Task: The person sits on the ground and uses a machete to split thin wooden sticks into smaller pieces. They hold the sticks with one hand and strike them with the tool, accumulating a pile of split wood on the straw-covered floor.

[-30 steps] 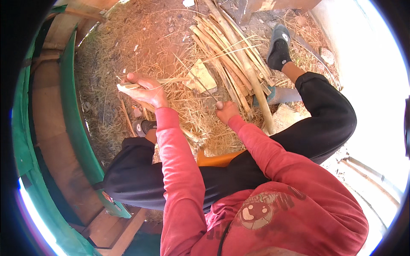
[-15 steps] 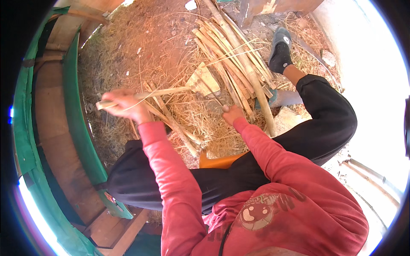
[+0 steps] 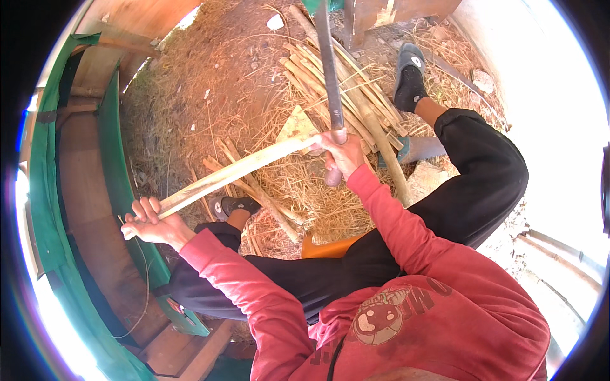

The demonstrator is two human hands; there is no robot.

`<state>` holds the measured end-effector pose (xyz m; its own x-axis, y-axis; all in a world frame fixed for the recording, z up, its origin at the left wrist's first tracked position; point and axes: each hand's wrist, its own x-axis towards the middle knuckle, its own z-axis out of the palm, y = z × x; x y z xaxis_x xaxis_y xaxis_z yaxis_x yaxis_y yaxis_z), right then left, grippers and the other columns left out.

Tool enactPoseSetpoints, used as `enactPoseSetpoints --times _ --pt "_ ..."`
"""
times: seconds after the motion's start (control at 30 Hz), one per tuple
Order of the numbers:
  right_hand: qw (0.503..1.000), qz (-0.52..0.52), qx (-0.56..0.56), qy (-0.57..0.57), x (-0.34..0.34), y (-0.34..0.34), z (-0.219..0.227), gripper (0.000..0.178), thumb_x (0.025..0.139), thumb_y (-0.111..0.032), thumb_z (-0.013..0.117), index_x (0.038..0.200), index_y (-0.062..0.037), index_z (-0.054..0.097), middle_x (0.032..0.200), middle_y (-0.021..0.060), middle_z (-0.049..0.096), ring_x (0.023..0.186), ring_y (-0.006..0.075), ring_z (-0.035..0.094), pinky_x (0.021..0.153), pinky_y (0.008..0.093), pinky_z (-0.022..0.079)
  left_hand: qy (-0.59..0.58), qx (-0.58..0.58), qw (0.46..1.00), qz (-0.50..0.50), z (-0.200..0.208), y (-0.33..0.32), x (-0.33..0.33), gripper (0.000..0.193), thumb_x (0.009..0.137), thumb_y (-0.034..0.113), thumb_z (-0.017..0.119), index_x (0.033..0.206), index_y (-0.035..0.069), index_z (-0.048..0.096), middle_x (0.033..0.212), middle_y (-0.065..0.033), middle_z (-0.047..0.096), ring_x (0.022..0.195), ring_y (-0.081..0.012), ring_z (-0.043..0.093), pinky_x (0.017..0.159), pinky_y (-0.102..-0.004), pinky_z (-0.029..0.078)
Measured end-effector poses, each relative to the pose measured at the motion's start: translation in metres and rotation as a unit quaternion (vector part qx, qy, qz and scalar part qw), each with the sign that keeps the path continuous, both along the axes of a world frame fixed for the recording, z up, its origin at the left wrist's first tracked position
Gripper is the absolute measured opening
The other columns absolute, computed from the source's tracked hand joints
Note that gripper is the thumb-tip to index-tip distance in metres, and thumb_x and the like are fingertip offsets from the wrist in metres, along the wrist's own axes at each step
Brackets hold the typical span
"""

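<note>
My left hand [image 3: 152,222] is closed round the near left end of a long, pale bamboo strip [image 3: 235,173]. The strip slants up to the right, and its far end meets the thumb side of my right hand [image 3: 346,152]. In that right fist is the handle of a machete [image 3: 330,70]; its dark blade points away from me, its tip cut off by the top of the view. Below the strip, a pale flat wedge-shaped block [image 3: 297,123] rests on the ground among shavings [image 3: 330,206].
Split strips [image 3: 311,76] and a long pole [image 3: 387,149] lie piled ahead, right of the blade. A few more sticks [image 3: 260,190] lie between my feet. Under my legs is something orange [image 3: 327,247]. A green-edged wooden structure [image 3: 95,209] stands left, a bright white wall [image 3: 521,70] right.
The strip's far end has swung toward my right hand, and my left hand has moved down and left. The machete has turned from pointing up-left over the block to pointing straight ahead, raised.
</note>
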<state>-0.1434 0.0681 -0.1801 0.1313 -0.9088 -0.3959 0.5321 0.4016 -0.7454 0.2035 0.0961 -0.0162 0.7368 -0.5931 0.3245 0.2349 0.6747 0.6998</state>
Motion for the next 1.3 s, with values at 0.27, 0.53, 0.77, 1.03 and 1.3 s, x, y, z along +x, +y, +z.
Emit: enactPoseSetpoints --times 0.27,0.53,0.77,1.03,1.3 --pt "0.998 -0.007 0.004 0.060 0.005 -0.002 0.019 0.030 0.078 -0.022 0.081 0.084 0.0039 0.067 0.068 0.0087 0.067 0.041 0.0064 0.049 0.035 0.0223 0.036 -0.011 -0.042 0.998 -0.041 -0.005 0.008 -0.006 0.042 0.090 0.038 0.063 0.068 0.014 0.037 0.061 0.0015 0.032 0.043 -0.0062 0.027 0.039 -0.0210 0.019" --pt "0.995 -0.064 0.054 0.060 0.007 -0.001 0.015 0.031 0.078 -0.022 0.081 0.081 0.0035 0.064 0.067 0.0120 0.066 0.040 0.0080 0.049 0.034 0.0234 0.036 0.009 -0.075 0.993 -0.094 -0.010 0.009 -0.021 0.036 0.088 0.032 0.068 0.068 0.012 0.045 0.059 0.0006 0.035 0.041 -0.0062 0.028 0.037 -0.0204 0.020" --pt "0.992 -0.063 0.091 0.055 0.008 -0.004 0.015 0.027 0.079 -0.018 0.079 0.088 0.0035 0.065 0.066 0.0131 0.065 0.037 0.0076 0.044 0.034 0.0239 0.034 -0.021 -0.089 0.987 -0.132 -0.008 0.013 -0.023 0.033 0.094 0.038 0.059 0.077 0.013 0.046 0.059 0.0022 0.032 0.040 -0.0049 0.027 0.038 -0.0201 0.022" --pt "0.990 -0.079 0.117 0.003 0.004 -0.003 0.008 0.023 0.084 -0.017 0.072 0.080 0.0026 0.062 0.064 0.0138 0.064 0.039 0.0116 0.048 0.036 0.0268 0.036 -0.036 -0.043 0.996 -0.074 -0.002 0.007 -0.034 0.035 0.094 0.040 0.058 0.074 0.015 0.044 0.059 0.0026 0.031 0.040 -0.0046 0.026 0.037 -0.0201 0.021" --pt "0.959 -0.099 0.121 0.235 -0.019 -0.016 -0.025 0.021 0.080 -0.014 0.071 0.070 0.0014 0.061 0.057 0.0088 0.063 0.040 0.0131 0.053 0.039 0.0299 0.040 -0.041 0.189 0.973 -0.128 -0.020 -0.048 0.017 0.047 0.093 0.059 0.045 0.091 0.013 0.041 0.064 0.0015 0.035 0.042 -0.0045 0.025 0.038 -0.0209 0.025"
